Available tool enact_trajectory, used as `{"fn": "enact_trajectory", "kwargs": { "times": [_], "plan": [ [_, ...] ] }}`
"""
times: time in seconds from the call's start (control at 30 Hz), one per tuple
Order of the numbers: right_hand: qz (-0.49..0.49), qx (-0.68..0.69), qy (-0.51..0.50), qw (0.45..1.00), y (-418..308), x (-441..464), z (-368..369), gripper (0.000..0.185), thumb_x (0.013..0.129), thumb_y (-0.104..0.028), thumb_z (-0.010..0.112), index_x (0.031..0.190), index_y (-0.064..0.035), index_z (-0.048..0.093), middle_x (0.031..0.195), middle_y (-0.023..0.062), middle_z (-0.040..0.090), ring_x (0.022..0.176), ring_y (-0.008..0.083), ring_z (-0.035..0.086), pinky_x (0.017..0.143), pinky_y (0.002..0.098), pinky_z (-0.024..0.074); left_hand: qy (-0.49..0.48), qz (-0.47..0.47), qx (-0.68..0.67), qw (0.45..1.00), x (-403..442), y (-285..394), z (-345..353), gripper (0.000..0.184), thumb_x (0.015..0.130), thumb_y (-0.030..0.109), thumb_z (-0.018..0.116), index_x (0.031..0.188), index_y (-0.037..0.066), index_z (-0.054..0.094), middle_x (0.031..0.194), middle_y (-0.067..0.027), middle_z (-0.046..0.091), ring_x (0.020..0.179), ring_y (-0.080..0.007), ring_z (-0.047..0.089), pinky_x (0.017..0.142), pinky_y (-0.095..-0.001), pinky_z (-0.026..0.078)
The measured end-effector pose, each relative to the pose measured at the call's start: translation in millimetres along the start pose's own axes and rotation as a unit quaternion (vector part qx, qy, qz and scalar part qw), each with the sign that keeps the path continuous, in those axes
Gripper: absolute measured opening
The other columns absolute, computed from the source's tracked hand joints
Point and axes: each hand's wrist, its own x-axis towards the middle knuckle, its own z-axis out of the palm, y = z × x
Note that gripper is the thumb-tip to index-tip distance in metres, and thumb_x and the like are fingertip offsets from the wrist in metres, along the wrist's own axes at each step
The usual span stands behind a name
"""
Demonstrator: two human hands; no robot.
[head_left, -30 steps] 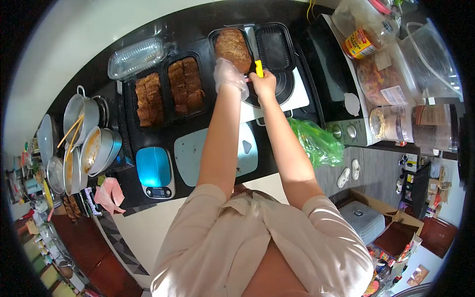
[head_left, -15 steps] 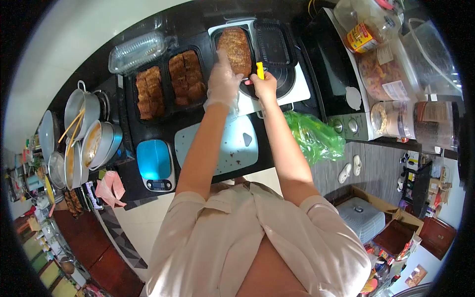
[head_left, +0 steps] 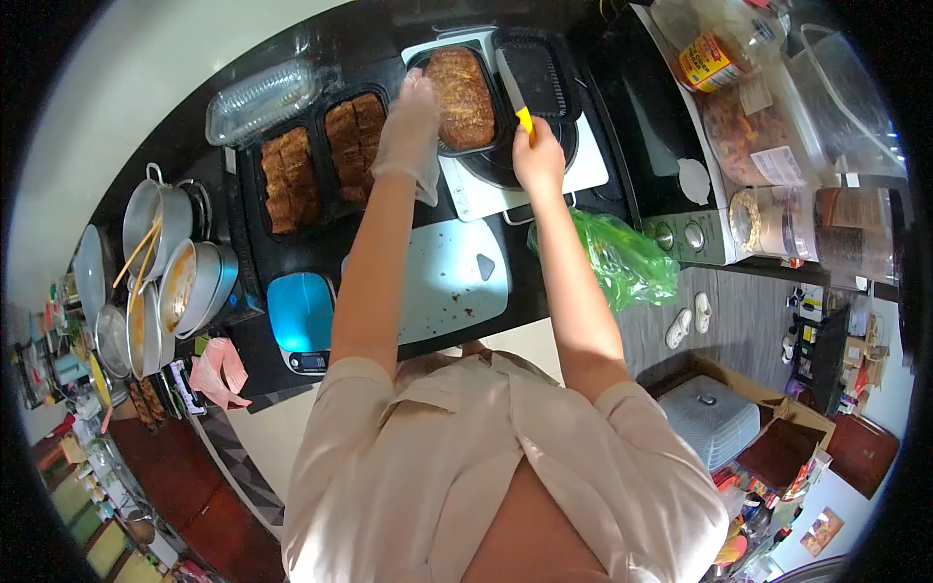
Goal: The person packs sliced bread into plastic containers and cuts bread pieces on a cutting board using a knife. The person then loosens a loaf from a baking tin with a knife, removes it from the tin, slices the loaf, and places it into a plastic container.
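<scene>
My left hand point(head_left: 408, 131), in a clear plastic glove, is at the left edge of a black tray that holds a brown loaf point(head_left: 461, 97). Its fingers point away from me and lie close to the loaf; whether they grip the tray is unclear. My bare right hand point(head_left: 538, 155) is closed round the yellow handle of a knife point(head_left: 525, 120), its blade pointing away beside the loaf. Two black trays of cut brown pieces point(head_left: 290, 182) stand on the left. A pale cutting board point(head_left: 452, 282) with crumbs lies nearer to me.
A blue-topped scale point(head_left: 301, 313) and metal pots point(head_left: 160, 219) stand left. An empty black tray point(head_left: 537, 78) sits behind the knife on a white stove point(head_left: 588, 165). To the right are a green bag point(head_left: 622, 257), an oven point(head_left: 661, 146) and plastic jars point(head_left: 743, 136).
My left hand has moved from the loaf's near end to the tray's left side. My right hand has moved slightly right with the knife, away from the loaf.
</scene>
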Motion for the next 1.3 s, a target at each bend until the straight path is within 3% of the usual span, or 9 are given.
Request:
{"fn": "enact_trajectory", "kwargs": {
  "times": [0.1,0.17,0.4,0.47,0.5,0.53,0.63,0.7,1.3],
  "plan": [
    [-0.073,-0.063,0.014,0.995,-7,17,6,0.028,0.09,-0.02,0.054,0.109,-0.0028,0.063,0.102,0.0241,0.066,0.086,0.0429,0.066,0.078,0.0508,0.0528,0.044,-0.063,-0.063,0.995,20,-12,24,0.037,0.097,0.009,0.037,0.132,0.0,0.045,0.137,-0.0287,0.048,0.125,-0.0418,0.049,0.107,-0.0426,0.04],
    [-0.072,-0.102,-0.006,0.992,-14,27,10,0.027,0.089,-0.02,0.054,0.108,-0.003,0.063,0.102,0.0233,0.065,0.085,0.0425,0.067,0.078,0.0503,0.0535,0.005,-0.303,-0.309,0.901,27,-11,30,0.041,0.101,0.018,0.029,0.134,-0.002,0.042,0.131,-0.0312,0.052,0.126,-0.0419,0.049,0.105,-0.0441,0.04],
    [-0.108,-0.189,-0.061,0.974,-18,39,15,0.026,0.089,-0.02,0.054,0.107,-0.0053,0.065,0.1,0.0211,0.066,0.084,0.0399,0.068,0.075,0.049,0.055,-0.066,-0.296,-0.2,0.932,24,-3,4,0.049,0.102,0.031,0.025,0.132,-0.001,0.048,0.128,-0.0327,0.054,0.121,-0.0434,0.052,0.103,-0.0473,0.04],
    [-0.096,-0.195,-0.061,0.974,-13,45,4,0.025,0.09,-0.024,0.055,0.107,-0.01,0.067,0.1,0.0198,0.066,0.086,0.0386,0.068,0.076,0.0474,0.0551,0.015,-0.072,-0.13,0.989,40,-40,22,0.052,0.101,0.035,0.026,0.129,0.0,0.053,0.126,-0.0287,0.057,0.121,-0.0429,0.053,0.103,-0.0477,0.039],
    [-0.087,-0.189,-0.059,0.976,-10,51,0,0.025,0.089,-0.025,0.056,0.106,-0.0108,0.067,0.099,0.0194,0.067,0.087,0.0383,0.068,0.077,0.0473,0.055,0.03,-0.175,-0.236,0.955,50,-37,17,0.049,0.1,0.033,0.03,0.126,0.002,0.058,0.124,-0.024,0.06,0.121,-0.0406,0.053,0.103,-0.0458,0.041],
    [-0.077,-0.185,-0.059,0.978,-8,56,-2,0.025,0.089,-0.027,0.057,0.105,-0.0116,0.068,0.099,0.019,0.067,0.088,0.038,0.067,0.078,0.0472,0.0548,0.096,-0.238,-0.082,0.963,49,-20,8,0.04,0.098,0.027,0.039,0.118,0.007,0.066,0.122,-0.0213,0.061,0.121,-0.0363,0.054,0.102,-0.0428,0.044],
    [-0.069,-0.177,-0.079,0.979,-11,70,-3,0.027,0.088,-0.028,0.058,0.105,-0.012,0.07,0.099,0.0182,0.069,0.092,0.0355,0.068,0.08,0.0466,0.0545,0.063,-0.076,0.028,0.995,72,-50,10,0.031,0.094,0.021,0.048,0.112,0.01,0.071,0.119,-0.0189,0.063,0.121,-0.0317,0.056,0.102,-0.0406,0.045],
    [-0.063,-0.189,-0.098,0.975,-22,77,-2,0.028,0.087,-0.028,0.057,0.106,-0.0124,0.07,0.1,0.017,0.07,0.095,0.0338,0.068,0.082,0.0462,0.0542,-0.168,0.027,0.372,0.913,91,-54,7,0.028,0.092,0.019,0.053,0.108,0.011,0.074,0.121,-0.0157,0.063,0.12,-0.0298,0.057,0.101,-0.0401,0.046],
    [-0.124,-0.131,-0.059,0.982,-35,35,-6,0.025,0.09,-0.026,0.057,0.106,-0.0093,0.066,0.095,0.0209,0.068,0.088,0.039,0.067,0.078,0.0499,0.0536,-0.158,0.068,0.382,0.908,103,-63,16,0.018,0.08,0.014,0.063,0.091,0.005,0.073,0.107,-0.0165,0.07,0.107,-0.0291,0.065,0.097,-0.0394,0.049]
  ]
}}
